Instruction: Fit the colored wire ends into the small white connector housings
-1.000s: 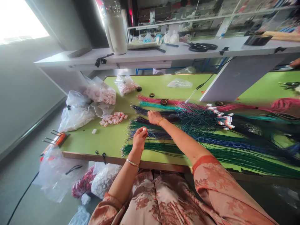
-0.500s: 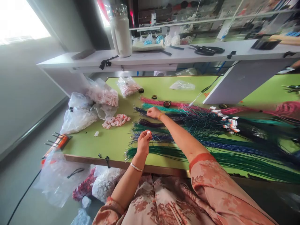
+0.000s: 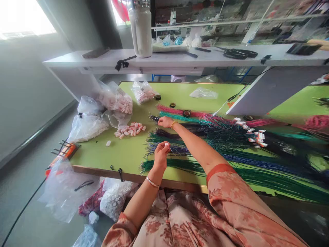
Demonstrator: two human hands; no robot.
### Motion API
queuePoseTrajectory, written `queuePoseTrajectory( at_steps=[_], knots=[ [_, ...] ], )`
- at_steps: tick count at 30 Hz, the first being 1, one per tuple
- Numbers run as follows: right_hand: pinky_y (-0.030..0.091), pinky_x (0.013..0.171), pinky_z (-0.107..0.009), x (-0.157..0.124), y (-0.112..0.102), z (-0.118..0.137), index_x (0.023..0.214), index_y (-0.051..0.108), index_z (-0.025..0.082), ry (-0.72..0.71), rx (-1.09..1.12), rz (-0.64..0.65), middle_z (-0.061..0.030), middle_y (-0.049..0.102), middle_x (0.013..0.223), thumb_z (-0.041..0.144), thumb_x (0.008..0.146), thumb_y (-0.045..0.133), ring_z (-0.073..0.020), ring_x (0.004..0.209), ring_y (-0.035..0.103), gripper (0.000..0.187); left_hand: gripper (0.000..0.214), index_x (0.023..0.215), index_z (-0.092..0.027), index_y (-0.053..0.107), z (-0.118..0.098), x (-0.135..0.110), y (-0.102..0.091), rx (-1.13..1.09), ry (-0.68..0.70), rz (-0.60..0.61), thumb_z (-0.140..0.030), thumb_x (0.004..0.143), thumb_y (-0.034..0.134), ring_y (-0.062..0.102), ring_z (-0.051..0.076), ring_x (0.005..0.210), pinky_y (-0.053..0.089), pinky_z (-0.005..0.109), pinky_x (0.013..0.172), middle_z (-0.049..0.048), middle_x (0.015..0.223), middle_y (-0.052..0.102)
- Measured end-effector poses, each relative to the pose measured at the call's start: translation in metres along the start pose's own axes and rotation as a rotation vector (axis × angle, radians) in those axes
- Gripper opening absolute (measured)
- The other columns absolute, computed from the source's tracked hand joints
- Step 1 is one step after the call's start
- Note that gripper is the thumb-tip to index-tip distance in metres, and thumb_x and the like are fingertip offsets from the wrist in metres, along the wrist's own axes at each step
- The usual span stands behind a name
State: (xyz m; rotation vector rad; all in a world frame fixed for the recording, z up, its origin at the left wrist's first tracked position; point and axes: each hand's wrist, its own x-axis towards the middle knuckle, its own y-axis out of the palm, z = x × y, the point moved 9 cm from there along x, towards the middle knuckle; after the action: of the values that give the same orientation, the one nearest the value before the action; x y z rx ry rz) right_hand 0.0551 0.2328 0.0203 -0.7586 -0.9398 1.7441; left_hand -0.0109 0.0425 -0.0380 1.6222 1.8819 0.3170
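Note:
My left hand (image 3: 160, 153) is closed on a small white connector (image 3: 167, 144), from which thin wires trail to the right. Farther from me, my right hand (image 3: 166, 122) pinches at the tips of the black wire bundle (image 3: 154, 118); its fingertips are too small to show whether a wire is between them. Around the hands, bundles of wires lie side by side: pink wires (image 3: 169, 109), teal wires (image 3: 168, 116), blue wires (image 3: 153, 149) and green wires (image 3: 154, 165). Left of them is a pile of loose pink-and-white connectors (image 3: 130, 130).
Plastic bags of connectors (image 3: 117, 99) stand at the table's left. Black tape rolls (image 3: 186, 113) lie by the pink wires. Several wired connectors (image 3: 257, 137) rest on the right. A raised white shelf (image 3: 164, 61) crosses the back, bearing scissors (image 3: 239, 53) and a jug (image 3: 141, 32).
My right hand has shifted slightly left and toward the black wires' tips. My left hand still holds the connector. The whole view has moved a little.

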Motion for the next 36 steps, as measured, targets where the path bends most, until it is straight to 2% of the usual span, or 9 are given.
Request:
queuePoseTrajectory(
  at_steps=[3, 5, 8, 10, 16, 20, 26, 30, 36],
  knots=[
    [0.040, 0.066, -0.020, -0.006, -0.017, 0.003, 0.090, 0.071, 0.014, -0.024, 0.025, -0.103, -0.0054, 0.072, 0.089, 0.021, 0.081, 0.052, -0.0122, 0.075, 0.059, 0.022, 0.036, 0.085, -0.014, 0.065, -0.001, -0.002, 0.000, 0.009, 0.018, 0.004, -0.033, 0.059, 0.083, 0.053, 0.008, 0.067, 0.042, 0.026, 0.072, 0.0011, 0.079, 0.063],
    [0.041, 0.066, -0.020, -0.015, -0.033, 0.010, 0.088, 0.069, 0.013, -0.080, 0.094, -0.167, -0.0048, 0.070, 0.085, 0.023, 0.081, 0.051, -0.0114, 0.073, 0.057, 0.022, 0.036, 0.085, -0.015, 0.065, -0.002, -0.002, 0.001, 0.015, 0.029, 0.012, -0.033, 0.059, 0.083, 0.053, 0.008, 0.066, 0.041, 0.025, 0.070, 0.0011, 0.079, 0.063],
    [0.040, 0.063, -0.021, -0.042, -0.054, 0.024, 0.079, 0.067, 0.012, -0.207, 0.298, -0.245, -0.0025, 0.066, 0.073, 0.028, 0.078, 0.054, -0.0107, 0.065, 0.053, 0.020, 0.034, 0.086, -0.015, 0.066, -0.006, -0.002, 0.002, 0.001, 0.064, 0.023, -0.032, 0.061, 0.082, 0.053, 0.008, 0.066, 0.041, 0.024, 0.069, 0.0007, 0.078, 0.063],
    [0.039, 0.061, -0.022, -0.068, -0.059, 0.029, 0.075, 0.065, 0.013, -0.264, 0.412, -0.266, -0.0010, 0.064, 0.069, 0.032, 0.076, 0.056, -0.0103, 0.062, 0.051, 0.020, 0.034, 0.086, -0.015, 0.066, -0.009, -0.001, 0.002, -0.055, 0.081, 0.025, -0.030, 0.061, 0.083, 0.053, 0.007, 0.067, 0.041, 0.023, 0.068, 0.0002, 0.079, 0.064],
    [0.035, 0.054, -0.021, -0.145, -0.048, 0.017, 0.072, 0.062, 0.015, -0.271, 0.607, -0.250, 0.0021, 0.057, 0.062, 0.035, 0.076, 0.059, -0.0079, 0.055, 0.043, 0.021, 0.032, 0.088, -0.015, 0.066, -0.011, 0.002, 0.013, -0.215, 0.013, 0.078, -0.018, 0.060, 0.082, 0.053, 0.006, 0.065, 0.042, 0.020, 0.065, -0.0011, 0.078, 0.063],
    [0.031, 0.049, -0.020, -0.178, -0.038, 0.003, 0.072, 0.062, 0.015, -0.242, 0.666, -0.260, 0.0020, 0.057, 0.060, 0.034, 0.076, 0.060, -0.0069, 0.051, 0.039, 0.020, 0.028, 0.090, -0.016, 0.066, -0.010, -0.002, 0.031, -0.236, -0.043, 0.128, -0.011, 0.064, 0.076, 0.055, 0.006, 0.064, 0.044, 0.020, 0.063, -0.0008, 0.077, 0.063],
    [0.028, 0.046, -0.020, -0.197, -0.032, -0.014, 0.070, 0.060, 0.016, -0.180, 0.595, -0.368, 0.0029, 0.054, 0.056, 0.032, 0.076, 0.058, -0.0061, 0.047, 0.035, 0.018, 0.026, 0.091, -0.015, 0.065, 0.004, -0.006, 0.052, -0.241, -0.155, 0.137, -0.005, 0.068, 0.070, 0.059, 0.007, 0.066, 0.048, 0.019, 0.066, 0.0001, 0.079, 0.065],
    [0.031, 0.049, -0.020, -0.203, -0.035, -0.018, 0.069, 0.058, 0.017, -0.201, 0.506, -0.443, 0.0025, 0.056, 0.058, 0.029, 0.075, 0.057, -0.0066, 0.049, 0.039, 0.014, 0.024, 0.092, -0.015, 0.065, 0.008, -0.005, 0.054, -0.225, -0.175, 0.137, -0.006, 0.070, 0.069, 0.060, 0.007, 0.067, 0.048, 0.019, 0.066, 0.0005, 0.080, 0.066],
    [0.031, 0.051, -0.020, -0.207, -0.035, -0.017, 0.069, 0.057, 0.018, -0.207, 0.417, -0.463, 0.0017, 0.059, 0.060, 0.028, 0.077, 0.055, -0.0073, 0.050, 0.043, 0.013, 0.024, 0.092, -0.015, 0.065, 0.010, -0.007, 0.052, -0.221, -0.190, 0.123, -0.005, 0.071, 0.068, 0.060, 0.007, 0.068, 0.048, 0.020, 0.068, 0.0006, 0.080, 0.066]
  ],
)
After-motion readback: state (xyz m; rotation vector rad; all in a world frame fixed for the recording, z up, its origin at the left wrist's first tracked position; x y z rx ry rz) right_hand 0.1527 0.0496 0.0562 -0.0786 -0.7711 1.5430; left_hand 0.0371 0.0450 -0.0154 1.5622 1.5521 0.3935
